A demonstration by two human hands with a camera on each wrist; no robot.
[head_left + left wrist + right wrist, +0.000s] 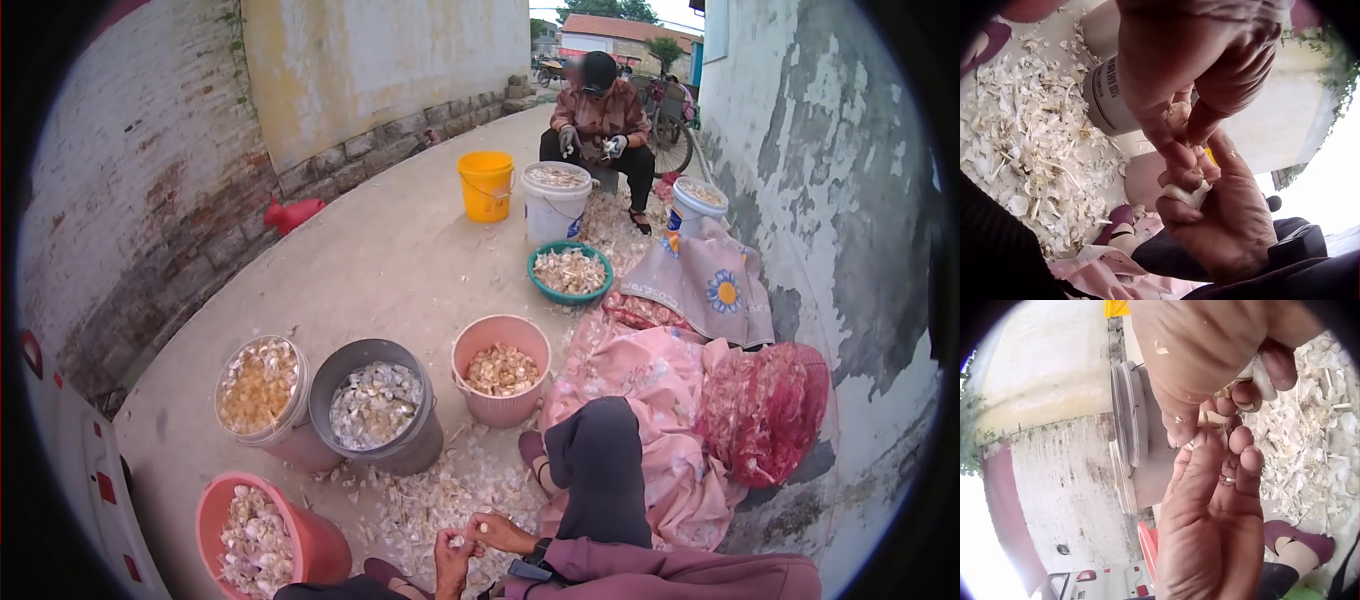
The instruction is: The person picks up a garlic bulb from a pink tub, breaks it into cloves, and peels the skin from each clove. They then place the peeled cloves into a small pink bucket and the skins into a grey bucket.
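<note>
My left hand (pixel 452 565) and right hand (pixel 510 536) meet low in the head view, over a heap of garlic skins (pixel 440 500). In the left wrist view, my left fingers pinch a garlic piece (pixel 1179 115) with brownish skin. My right hand (pixel 1232 212) has a pale garlic clove (pixel 1188 195) tucked in its curled lower fingers. The right wrist view shows that clove (pixel 1264 382) again, under my right hand (pixel 1210 350). Both thumbs and fingertips come together there at a bit of papery skin; the left hand (pixel 1204 531) wears a ring.
Around me stand a red bucket (pixel 205 520), a clear-rimmed bucket (pixel 300 400), a grey bucket (pixel 428 440) and a pink bucket (pixel 500 410), all holding garlic. Pink cloth (pixel 640 390) and a red mesh sack (pixel 765 410) lie at right. A gloved person (pixel 605 110) sits beyond a green basin (pixel 570 296).
</note>
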